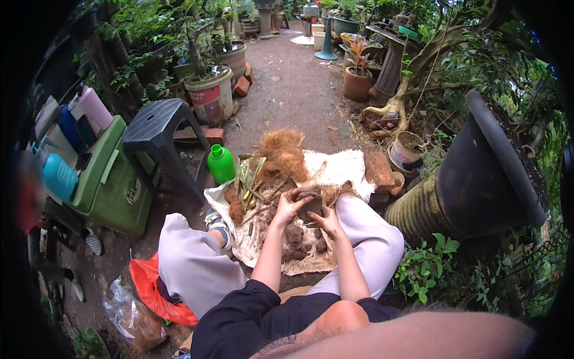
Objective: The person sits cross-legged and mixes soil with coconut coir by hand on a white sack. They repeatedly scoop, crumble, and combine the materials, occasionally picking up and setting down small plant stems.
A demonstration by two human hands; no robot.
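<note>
Both my hands hold a dark brown lump of wet soil (pixel 311 205), raised over a dirty white woven sack (pixel 309 268). My left hand (pixel 290 205) curves around its left and upper side. On the lower right, my right hand (pixel 329 223) presses its spread fingers to the lump. Loose clods of soil (pixel 295 238) lie on the sack just below. Beyond my hands sits a heap of brown coconut fibre (pixel 281 152), with cut green and dry leaves (pixel 247 179) to its left. What the lump encloses, if anything, is hidden.
A green plastic bottle (pixel 221 164) stands by the sack, near a black stool (pixel 157 121) and a green bin (pixel 112 184). Bricks (pixel 379 170) and a large black pot (pixel 477 175) are at right. A red plastic bag (pixel 145 280) lies lower left; another person's shoe (pixel 93 242) shows there.
</note>
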